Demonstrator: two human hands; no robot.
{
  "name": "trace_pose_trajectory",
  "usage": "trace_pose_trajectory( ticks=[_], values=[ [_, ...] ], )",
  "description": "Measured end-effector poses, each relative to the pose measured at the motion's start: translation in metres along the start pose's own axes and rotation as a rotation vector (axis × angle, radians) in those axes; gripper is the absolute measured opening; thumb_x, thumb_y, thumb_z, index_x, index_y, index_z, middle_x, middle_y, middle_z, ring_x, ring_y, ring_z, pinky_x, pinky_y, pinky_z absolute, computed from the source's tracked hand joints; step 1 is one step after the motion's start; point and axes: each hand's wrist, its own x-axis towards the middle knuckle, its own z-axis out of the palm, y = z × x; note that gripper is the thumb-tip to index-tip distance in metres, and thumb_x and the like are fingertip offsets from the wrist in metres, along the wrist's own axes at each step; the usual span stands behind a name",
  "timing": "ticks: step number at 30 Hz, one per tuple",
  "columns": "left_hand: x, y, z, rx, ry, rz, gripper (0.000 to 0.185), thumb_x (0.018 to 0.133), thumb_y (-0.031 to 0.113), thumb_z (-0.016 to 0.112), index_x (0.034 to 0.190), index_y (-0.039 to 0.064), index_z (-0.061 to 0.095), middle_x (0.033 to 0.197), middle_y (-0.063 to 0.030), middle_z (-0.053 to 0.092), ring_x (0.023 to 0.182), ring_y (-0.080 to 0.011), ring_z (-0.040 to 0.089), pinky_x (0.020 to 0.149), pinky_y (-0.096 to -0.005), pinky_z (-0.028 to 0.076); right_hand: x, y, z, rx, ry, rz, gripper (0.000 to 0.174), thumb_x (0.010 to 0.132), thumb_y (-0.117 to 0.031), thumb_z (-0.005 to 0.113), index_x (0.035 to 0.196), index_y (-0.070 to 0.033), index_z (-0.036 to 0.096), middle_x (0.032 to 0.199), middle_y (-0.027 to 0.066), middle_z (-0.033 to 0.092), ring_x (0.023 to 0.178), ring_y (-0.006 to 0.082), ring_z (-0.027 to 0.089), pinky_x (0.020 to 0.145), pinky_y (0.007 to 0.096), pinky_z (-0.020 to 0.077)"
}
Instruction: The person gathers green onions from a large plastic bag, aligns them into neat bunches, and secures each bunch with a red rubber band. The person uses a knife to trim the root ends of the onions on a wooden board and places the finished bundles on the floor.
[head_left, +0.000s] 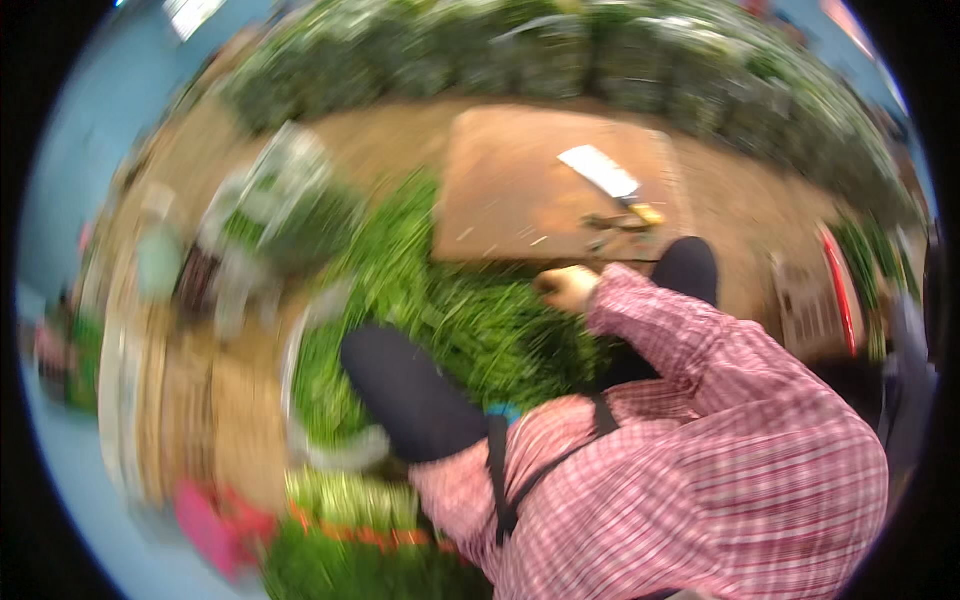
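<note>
Blurred and with its fingers curled, my right hand (568, 289) is over a heap of long, thin green leaves (487, 322) between my knees. Whether it grips any leaves cannot be told. My left hand is out of view. Beyond the heap lies a brown chopping board (510, 176). On its right part rests a cleaver (600, 171) with a pale, broad blade and a yellow-and-dark handle. A small dark object (611, 223) near the handle is too blurred to name. A few pale scraps are scattered by the board's near edge.
Filled clear plastic bags of greens (525, 64) line the far side. At left stands an opened plastic bag (292, 187) with greens. Tied green bundles (352, 502) lie below my left knee, near a pink object (206, 525). A crate (806, 304) is at right.
</note>
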Motion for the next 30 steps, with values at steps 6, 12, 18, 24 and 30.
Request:
trace_pose_trajectory(
  ticks=[6, 12, 18, 24, 30],
  values=[
    [-0.011, 0.224, 0.071, -0.176, -0.167, 0.275, 0.063, 0.083, 0.026, 0.076, 0.136, 0.001, 0.052, 0.136, -0.0164, 0.057, 0.122, -0.0324, 0.056, 0.101, -0.0449, 0.047, -0.006, 0.069, -0.130, -0.312, 0.440, 0.395, 0.059, 0.080, -0.029, 0.079, 0.132, -0.010, 0.057, 0.123, 0.0184, 0.062, 0.116, 0.0349, 0.059, 0.100, 0.0448, 0.0478],
    [-0.017, 0.298, 0.096, -0.247, -0.272, 0.362, 0.066, 0.082, 0.026, 0.078, 0.137, 0.002, 0.051, 0.133, -0.0150, 0.059, 0.118, -0.0317, 0.058, 0.100, -0.0451, 0.047, 0.000, 0.148, -0.127, -0.233, 0.246, 0.471, 0.061, 0.082, -0.019, 0.074, 0.137, -0.009, 0.050, 0.129, 0.0217, 0.058, 0.123, 0.0368, 0.056, 0.103, 0.0454, 0.0464],
    [-0.025, 0.361, 0.109, -0.318, -0.336, 0.412, 0.070, 0.080, 0.027, 0.079, 0.139, 0.003, 0.050, 0.130, -0.0136, 0.062, 0.115, -0.0310, 0.060, 0.099, -0.0454, 0.047, 0.032, 0.196, -0.132, 0.494, 0.522, 0.418, 0.060, 0.084, -0.011, 0.068, 0.142, -0.010, 0.049, 0.127, 0.0209, 0.062, 0.121, 0.0346, 0.060, 0.097, 0.0436, 0.0514],
    [-0.033, 0.457, 0.164, -0.604, -0.552, 0.435, 0.073, 0.079, 0.027, 0.081, 0.141, 0.004, 0.049, 0.127, -0.0122, 0.064, 0.111, -0.0303, 0.062, 0.098, -0.0456, 0.046, 0.033, 0.139, -0.130, 0.263, 0.251, 0.289, 0.031, 0.082, -0.025, 0.070, 0.108, -0.008, 0.070, 0.102, 0.0201, 0.071, 0.097, 0.0379, 0.068, 0.085, 0.0458, 0.0534],
    [-0.141, 0.539, 0.176, -1.749, -1.730, 0.013, 0.071, 0.085, 0.033, 0.074, 0.143, 0.004, 0.047, 0.129, -0.0105, 0.063, 0.113, -0.0290, 0.061, 0.100, -0.0469, 0.045, -0.041, 0.085, -0.088, 1.169, 0.102, 0.095, 0.057, 0.075, -0.012, 0.063, 0.130, 0.002, 0.062, 0.114, 0.0126, 0.070, 0.095, 0.0182, 0.066, 0.086, 0.0315, 0.0539]
  ],
)
